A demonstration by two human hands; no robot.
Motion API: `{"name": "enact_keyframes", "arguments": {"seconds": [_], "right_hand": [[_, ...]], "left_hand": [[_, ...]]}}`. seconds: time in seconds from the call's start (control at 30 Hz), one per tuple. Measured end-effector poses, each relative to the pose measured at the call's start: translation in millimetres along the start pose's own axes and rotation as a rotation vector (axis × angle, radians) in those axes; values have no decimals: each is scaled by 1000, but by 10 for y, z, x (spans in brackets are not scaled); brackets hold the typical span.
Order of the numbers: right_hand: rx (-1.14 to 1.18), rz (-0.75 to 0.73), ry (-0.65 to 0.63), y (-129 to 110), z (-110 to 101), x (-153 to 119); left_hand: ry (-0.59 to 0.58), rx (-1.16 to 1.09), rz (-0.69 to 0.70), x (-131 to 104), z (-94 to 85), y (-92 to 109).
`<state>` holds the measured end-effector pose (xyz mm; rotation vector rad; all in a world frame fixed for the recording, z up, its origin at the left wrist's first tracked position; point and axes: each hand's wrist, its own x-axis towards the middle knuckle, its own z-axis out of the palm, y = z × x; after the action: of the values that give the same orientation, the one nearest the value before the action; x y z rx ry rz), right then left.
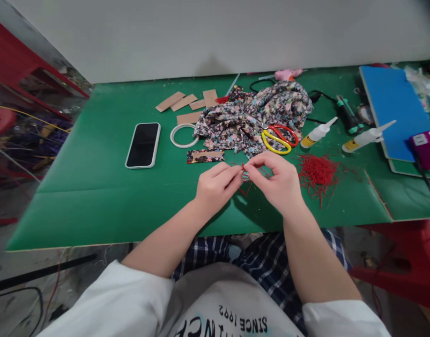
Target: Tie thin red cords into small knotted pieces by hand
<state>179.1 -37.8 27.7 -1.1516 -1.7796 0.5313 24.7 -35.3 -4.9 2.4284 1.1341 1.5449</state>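
Observation:
My left hand and my right hand meet fingertip to fingertip above the green table. Both pinch a thin red thread, whose loose ends trail beneath my fingers. Something small and silvery shows between the hands, too small to make out. To the right of my right hand lies a tangled pile of red threads. Just beyond my hands are scissors with yellow and red handles, resting on crumpled floral fabric. A fabric-edged cardboard strip lies beyond my left hand.
A phone and a white tape roll lie on the left, with cardboard pieces behind. Two glue bottles, a green-black cutter, a blue board and a purple object occupy the right. A pink glue gun lies behind the fabric.

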Motion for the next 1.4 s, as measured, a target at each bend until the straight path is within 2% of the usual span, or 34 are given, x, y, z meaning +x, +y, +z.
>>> {"name": "enact_keyframes", "arguments": {"seconds": [0.5,0.57,0.67,0.77,0.87,1.0,1.4], "right_hand": [[36,54,-10,15,24,-10],[95,97,20,20,15,-12],[237,199,55,39,-9,-5],[390,288,-11,65,-14,8],[532,303,-87,78,28,7],[645,304,-80,72,98,-18],[631,303,-7,30,109,-28]], "left_hand": [[12,-13,-17,31,10,11],[-3,-75,-75,51,-5,16],[-53,-261,-264,81,-48,17],[-94,-468,-438,95,-86,8],[-131,-584,-506,95,-95,-3],[-163,-660,-523,95,-86,-9],[-181,-616,-470,97,-92,-5]]}}
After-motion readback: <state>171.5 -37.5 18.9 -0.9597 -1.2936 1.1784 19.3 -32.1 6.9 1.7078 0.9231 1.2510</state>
